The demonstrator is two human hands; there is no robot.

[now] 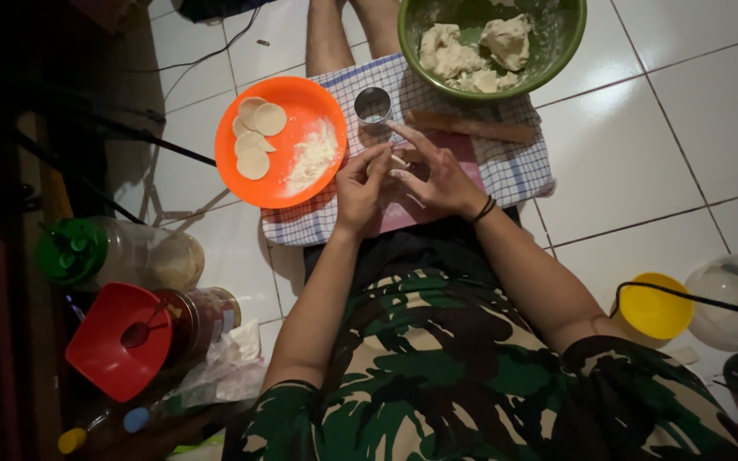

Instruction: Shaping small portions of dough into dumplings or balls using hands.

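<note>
Both hands meet over checkered cloth [506, 166]: left hand [359, 183] & right hand [437, 175] pinching small dough piece [398, 160] btwn fingertips. Ring cutter [373, 105] just beyond, nearer left; orange plate [301, 183] w/ dough rounds [255, 137] further left.

We see a small pale piece of dough [398, 160] pinched between our fingertips, held above the pink board [463, 158] on the checked cloth, just below the metal ring cutter [372, 106].
</note>
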